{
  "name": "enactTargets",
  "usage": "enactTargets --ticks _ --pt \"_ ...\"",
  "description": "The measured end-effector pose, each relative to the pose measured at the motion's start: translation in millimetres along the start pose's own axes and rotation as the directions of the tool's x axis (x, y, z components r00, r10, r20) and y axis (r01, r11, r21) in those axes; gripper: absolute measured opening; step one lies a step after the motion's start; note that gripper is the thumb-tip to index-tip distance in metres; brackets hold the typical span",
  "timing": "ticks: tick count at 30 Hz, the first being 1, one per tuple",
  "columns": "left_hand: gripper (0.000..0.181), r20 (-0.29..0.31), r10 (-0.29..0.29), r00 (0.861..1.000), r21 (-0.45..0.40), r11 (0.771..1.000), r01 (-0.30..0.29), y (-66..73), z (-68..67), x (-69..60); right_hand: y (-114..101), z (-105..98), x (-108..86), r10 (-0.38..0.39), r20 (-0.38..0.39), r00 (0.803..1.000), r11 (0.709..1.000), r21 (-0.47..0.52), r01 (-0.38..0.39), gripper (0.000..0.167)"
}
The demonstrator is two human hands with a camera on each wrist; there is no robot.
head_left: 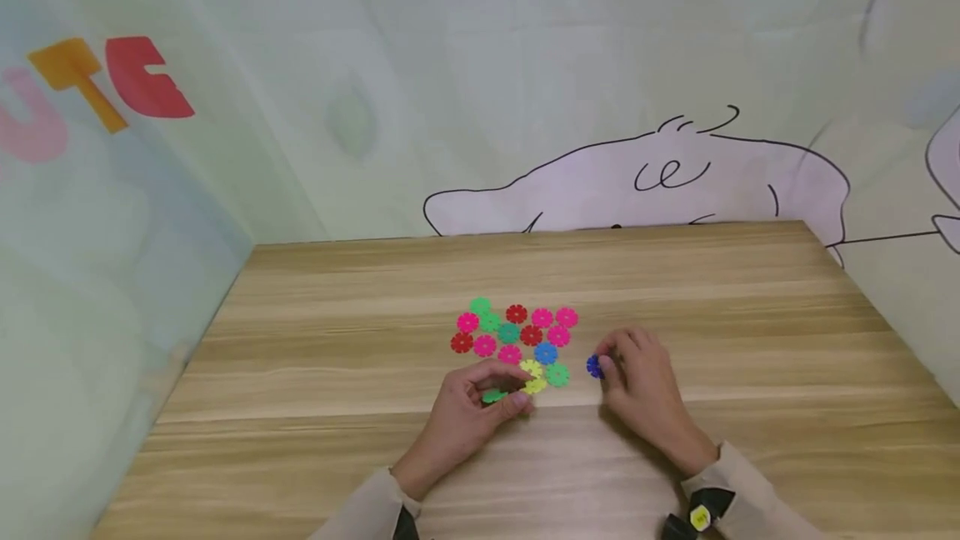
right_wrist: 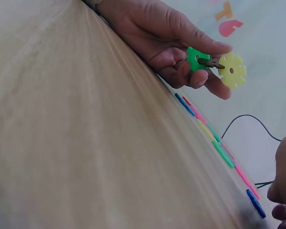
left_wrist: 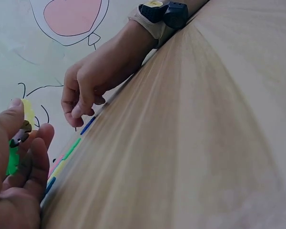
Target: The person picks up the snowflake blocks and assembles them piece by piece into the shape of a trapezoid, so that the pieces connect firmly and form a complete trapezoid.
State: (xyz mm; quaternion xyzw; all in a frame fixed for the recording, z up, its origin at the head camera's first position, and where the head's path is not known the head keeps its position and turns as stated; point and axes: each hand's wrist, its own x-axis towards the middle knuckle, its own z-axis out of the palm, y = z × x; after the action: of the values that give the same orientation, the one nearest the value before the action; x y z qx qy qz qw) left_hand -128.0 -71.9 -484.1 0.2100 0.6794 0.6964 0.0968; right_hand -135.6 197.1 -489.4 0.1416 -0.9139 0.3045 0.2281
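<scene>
My left hand (head_left: 468,407) pinches a small chain of notched plastic snowflake discs. In the right wrist view it shows a green disc (right_wrist: 194,59), a dark brown disc (right_wrist: 210,63) edge-on, and a yellow disc (right_wrist: 232,70), slotted together above the tabletop. Just over a dark blue disc (head_left: 594,366) hovers my right hand (head_left: 645,386), its fingers loosely bent. That blue disc (left_wrist: 88,125) lies flat on the table in the left wrist view, with the right fingertips close by; whether they touch it is hard to tell.
Several loose discs lie flat in a cluster ahead of the hands, among them a red disc (head_left: 461,342), a pink disc (head_left: 566,317), a light blue disc (head_left: 546,353) and a green disc (head_left: 557,375). The wooden table (head_left: 337,298) meets a cartoon-printed backdrop (head_left: 375,107).
</scene>
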Motion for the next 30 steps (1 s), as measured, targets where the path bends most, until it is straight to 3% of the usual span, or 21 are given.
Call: enactTargets --ticks 7,11,13,16,18,20,22,30 --pt "0.024 -0.018 -0.06 0.998 0.041 0.997 0.06 4.2 0.0 -3.0 -7.0 2.3 -5.7 0.035 0.069 0.997 0.998 -0.049 -0.031 0.024" --pt "0.032 -0.037 -0.097 0.995 0.056 0.994 0.099 6.0 1.7 -1.2 -9.3 2.1 -5.1 -0.024 0.092 0.995 0.984 0.176 0.007 0.028" --pt "0.035 -0.039 -0.095 0.995 0.068 0.993 0.097 6.1 1.5 -0.9 -13.0 2.4 -5.6 -0.059 0.1 0.993 0.935 0.355 0.02 0.029" --pt "0.035 -0.037 -0.083 0.996 0.1 0.991 0.087 6.2 0.5 -0.8 -21.5 4.5 -6.0 -0.069 0.124 0.99 0.81 0.586 -0.017 0.025" --pt "0.035 -0.036 -0.084 0.996 0.12 0.989 0.087 6.2 0.3 -0.3 -26.1 4.6 -5.6 -0.062 0.146 0.987 0.727 0.684 -0.055 0.022" --pt "0.035 -0.029 -0.08 0.996 0.132 0.988 0.083 5.9 0.1 0.0 -29.5 4.7 -4.9 -0.061 0.158 0.986 0.673 0.736 -0.077 0.02" --pt "0.036 -0.021 -0.071 0.997 0.143 0.987 0.074 5.4 0.1 -0.1 -32.0 4.6 -4.6 -0.06 0.164 0.985 0.654 0.752 -0.086 0.018" --pt "0.039 -0.028 -0.048 0.998 0.158 0.986 0.052 5.3 1.9 -2.3 -30.9 6.8 -7.9 -0.048 0.137 0.989 0.66 0.748 -0.072 0.018"
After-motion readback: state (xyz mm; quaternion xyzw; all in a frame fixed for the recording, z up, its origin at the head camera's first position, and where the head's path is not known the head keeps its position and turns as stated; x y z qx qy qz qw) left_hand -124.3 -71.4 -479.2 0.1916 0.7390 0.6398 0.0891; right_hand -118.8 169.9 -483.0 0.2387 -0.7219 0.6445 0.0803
